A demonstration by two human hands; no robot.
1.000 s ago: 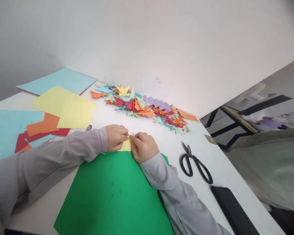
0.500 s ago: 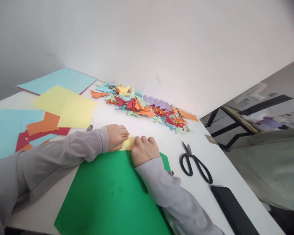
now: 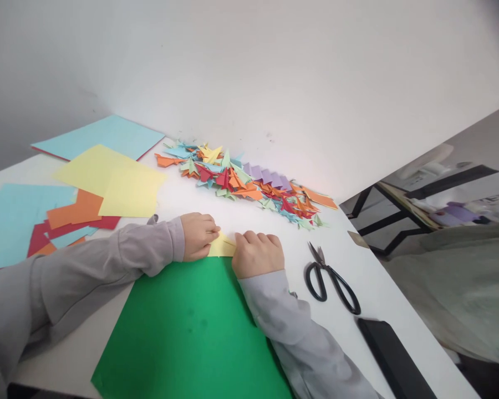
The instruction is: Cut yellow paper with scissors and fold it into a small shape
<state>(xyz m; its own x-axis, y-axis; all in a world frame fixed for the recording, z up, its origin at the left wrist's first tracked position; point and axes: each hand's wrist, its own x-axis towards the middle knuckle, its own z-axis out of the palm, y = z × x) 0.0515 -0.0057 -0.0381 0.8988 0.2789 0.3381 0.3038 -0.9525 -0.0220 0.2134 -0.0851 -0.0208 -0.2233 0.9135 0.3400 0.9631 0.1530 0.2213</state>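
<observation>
Mid-frame, the small yellow paper [image 3: 221, 246] lies between the left hand [image 3: 198, 237], gripping its left end, and the right hand [image 3: 258, 255], curled at its right end, hold unclear.

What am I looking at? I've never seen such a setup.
No robot here: a person works bare-handed, seen by a camera worn on the head, looking forward and down. The left hand holds the left end of a small yellow paper; the curled right hand covers its right end. Nearer lies a green sheet on a white table. Beyond is a pile of small folded papers; loose coloured sheets lie left, black-handled scissors and a dark flat object right.
</observation>
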